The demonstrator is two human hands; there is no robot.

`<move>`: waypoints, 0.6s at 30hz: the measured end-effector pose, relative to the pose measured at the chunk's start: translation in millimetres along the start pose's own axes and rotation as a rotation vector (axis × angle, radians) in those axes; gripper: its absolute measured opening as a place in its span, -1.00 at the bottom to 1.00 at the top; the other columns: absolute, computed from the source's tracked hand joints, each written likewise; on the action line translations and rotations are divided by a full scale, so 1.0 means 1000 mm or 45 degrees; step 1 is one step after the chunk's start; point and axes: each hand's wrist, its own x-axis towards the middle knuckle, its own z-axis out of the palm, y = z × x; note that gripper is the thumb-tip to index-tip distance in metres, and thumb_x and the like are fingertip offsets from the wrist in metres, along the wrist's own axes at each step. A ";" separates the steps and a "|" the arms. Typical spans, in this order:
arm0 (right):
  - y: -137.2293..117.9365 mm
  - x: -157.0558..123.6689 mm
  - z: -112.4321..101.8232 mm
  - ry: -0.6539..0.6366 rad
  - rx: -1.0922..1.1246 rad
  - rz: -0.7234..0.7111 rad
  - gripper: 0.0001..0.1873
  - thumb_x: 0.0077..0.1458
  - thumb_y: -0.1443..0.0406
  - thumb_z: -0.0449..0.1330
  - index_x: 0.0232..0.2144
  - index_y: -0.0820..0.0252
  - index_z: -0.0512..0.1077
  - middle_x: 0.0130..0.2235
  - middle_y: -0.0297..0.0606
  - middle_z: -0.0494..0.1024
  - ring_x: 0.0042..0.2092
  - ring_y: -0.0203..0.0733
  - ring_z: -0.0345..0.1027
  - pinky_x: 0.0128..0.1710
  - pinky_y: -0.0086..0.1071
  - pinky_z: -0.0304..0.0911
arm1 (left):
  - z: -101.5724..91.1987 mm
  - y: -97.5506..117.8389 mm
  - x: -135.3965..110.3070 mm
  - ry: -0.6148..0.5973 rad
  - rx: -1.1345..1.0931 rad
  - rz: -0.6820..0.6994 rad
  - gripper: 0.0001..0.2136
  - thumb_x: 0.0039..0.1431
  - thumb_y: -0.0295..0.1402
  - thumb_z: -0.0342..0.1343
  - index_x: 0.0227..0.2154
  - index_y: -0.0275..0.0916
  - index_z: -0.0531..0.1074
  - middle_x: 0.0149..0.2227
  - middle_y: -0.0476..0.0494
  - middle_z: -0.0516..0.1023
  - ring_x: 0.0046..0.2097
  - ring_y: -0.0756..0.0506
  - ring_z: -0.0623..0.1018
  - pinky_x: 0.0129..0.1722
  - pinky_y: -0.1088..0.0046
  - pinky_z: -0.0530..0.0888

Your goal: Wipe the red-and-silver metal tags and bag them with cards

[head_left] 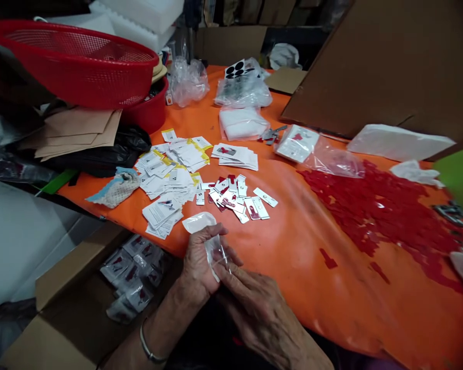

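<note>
Between my hands, above the table's front edge, is a small clear plastic bag (216, 253). My left hand (200, 262) is curled round the bag from the left, thumb on top. From the right my right hand (254, 295) pinches the bag's lower edge. What lies inside the bag is too blurred to name. Just beyond my left fingers a white oval-edged piece (198, 222) rests on the table. Farther off sits a pile of small white cards with red pieces (235, 198). Left of it are stacks of printed paper slips (164, 210).
An open cardboard box (61, 277) with several packed bags (133, 272) stands below left. Red flat pieces (370, 210) cover the orange table's (285, 272) right side. A red basket (88, 67) is at back left, a cardboard sheet (389, 67) at back right.
</note>
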 end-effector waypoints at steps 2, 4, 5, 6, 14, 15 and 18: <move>-0.001 0.010 -0.008 -0.014 0.078 -0.015 -0.70 0.07 0.40 0.08 -0.11 0.16 0.39 -0.30 -0.24 0.56 -0.37 -0.23 0.44 -0.37 -0.38 0.34 | -0.007 0.011 -0.006 0.027 -0.019 0.081 -0.93 -0.06 -0.43 0.06 -0.57 -0.33 0.35 -0.75 0.03 0.29 -0.72 0.02 0.33 -0.70 0.54 0.30; 0.003 0.030 -0.008 0.094 0.110 0.022 -0.83 0.09 0.33 0.11 -0.25 0.14 0.45 -0.42 -0.33 0.55 -0.45 -0.29 0.41 -0.42 -0.43 0.32 | -0.018 0.026 -0.014 0.045 -0.035 0.226 -0.95 -0.10 -0.45 0.08 -0.56 -0.33 0.37 -0.74 0.04 0.30 -0.71 0.01 0.34 -0.68 0.50 0.34; 0.007 0.045 -0.004 0.169 0.078 0.055 -0.85 0.10 0.32 0.10 -0.29 0.14 0.46 -0.43 -0.34 0.55 -0.45 -0.30 0.40 -0.42 -0.44 0.32 | -0.024 0.035 -0.017 0.050 -0.042 0.320 -0.95 -0.10 -0.45 0.09 -0.55 -0.33 0.38 -0.74 0.04 0.30 -0.70 0.01 0.35 -0.66 0.47 0.36; 0.012 0.062 0.003 0.283 -0.004 0.086 -0.83 0.11 0.33 0.08 -0.27 0.16 0.46 -0.39 -0.30 0.56 -0.42 -0.29 0.41 -0.40 -0.43 0.32 | -0.030 0.043 -0.021 0.058 -0.051 0.417 -0.95 -0.10 -0.44 0.09 -0.54 -0.33 0.39 -0.73 0.04 0.30 -0.69 0.00 0.36 -0.64 0.46 0.38; 0.033 0.168 0.071 -0.055 -0.814 -0.327 -0.73 0.18 0.40 -0.04 -0.10 0.33 0.35 0.02 0.04 0.37 0.06 0.10 0.14 -0.09 -0.03 0.14 | -0.070 0.075 -0.018 0.201 -0.139 0.661 -0.93 -0.07 -0.45 0.07 -0.56 -0.34 0.40 -0.70 0.01 0.32 -0.63 0.00 0.37 -0.57 0.40 0.45; 0.034 0.170 0.072 -0.078 -0.847 -0.349 -0.75 0.18 0.40 -0.05 -0.15 0.34 0.37 -0.06 0.03 0.41 0.01 0.07 0.18 -0.12 -0.06 0.14 | -0.074 0.075 -0.014 0.216 -0.151 0.656 -0.94 -0.08 -0.45 0.08 -0.57 -0.33 0.40 -0.70 0.02 0.32 -0.64 0.00 0.37 -0.57 0.40 0.45; 0.040 0.168 0.070 -0.057 -0.881 -0.409 -0.76 0.19 0.42 -0.05 -0.26 0.33 0.41 -0.18 -0.02 0.45 -0.05 0.02 0.20 -0.13 -0.11 0.10 | -0.079 0.076 -0.005 0.241 -0.173 0.642 -0.96 -0.11 -0.46 0.10 -0.58 -0.33 0.39 -0.70 0.02 0.32 -0.64 0.00 0.37 -0.59 0.42 0.44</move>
